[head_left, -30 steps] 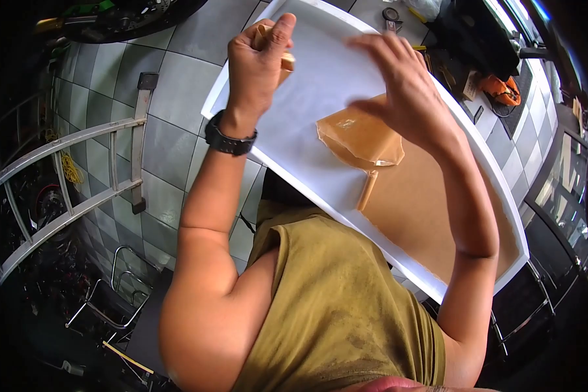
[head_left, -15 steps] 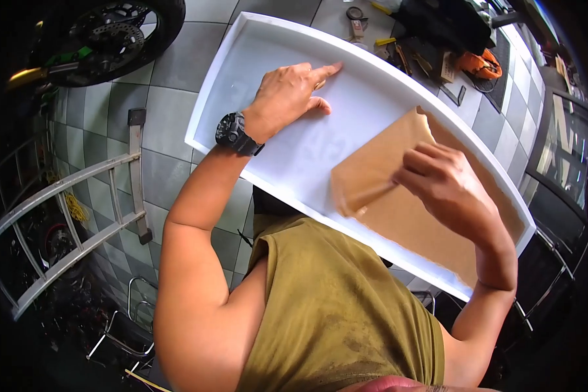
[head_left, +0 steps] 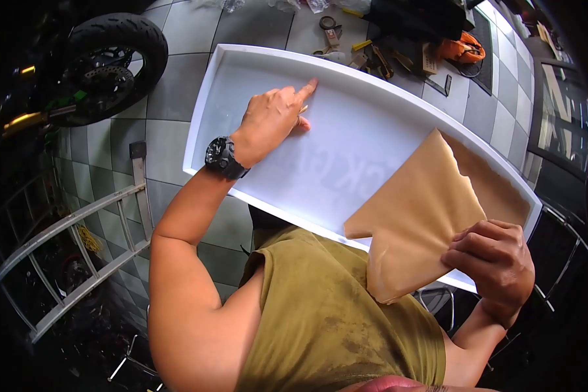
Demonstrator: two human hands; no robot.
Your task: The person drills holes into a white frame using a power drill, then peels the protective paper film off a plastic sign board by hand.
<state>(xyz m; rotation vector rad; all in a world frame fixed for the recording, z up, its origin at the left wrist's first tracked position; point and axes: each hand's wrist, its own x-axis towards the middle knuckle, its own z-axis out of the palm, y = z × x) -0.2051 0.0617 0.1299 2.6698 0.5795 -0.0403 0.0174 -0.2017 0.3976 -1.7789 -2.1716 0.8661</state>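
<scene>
A shallow white tray-like panel [head_left: 268, 171] with a raised rim lies across my front, faint letters showing through its surface. My left hand [head_left: 272, 121], a black watch on its wrist, rests on the panel's left half with index finger stretched out and thumb apart, holding nothing. In my right hand [head_left: 493, 261] is the edge of a sheet of brown paper [head_left: 418, 209], pinched between thumb and fingers. The paper is folded back from the panel's right end, its edge torn, with part hanging over the near rim. Some brown paper still lies flat along the far right side.
A motorcycle wheel [head_left: 117, 72] stands at the upper left. Below it a metal ladder-like frame [head_left: 78, 222] leans on the tiled floor. Beyond the panel lie a tape roll [head_left: 327, 23], several tools, and an orange object [head_left: 462, 49] with a cord.
My right hand has moved right and toward me, pulling the brown paper off more of the panel. The whole view has shifted slightly; my left hand stays on the panel.
</scene>
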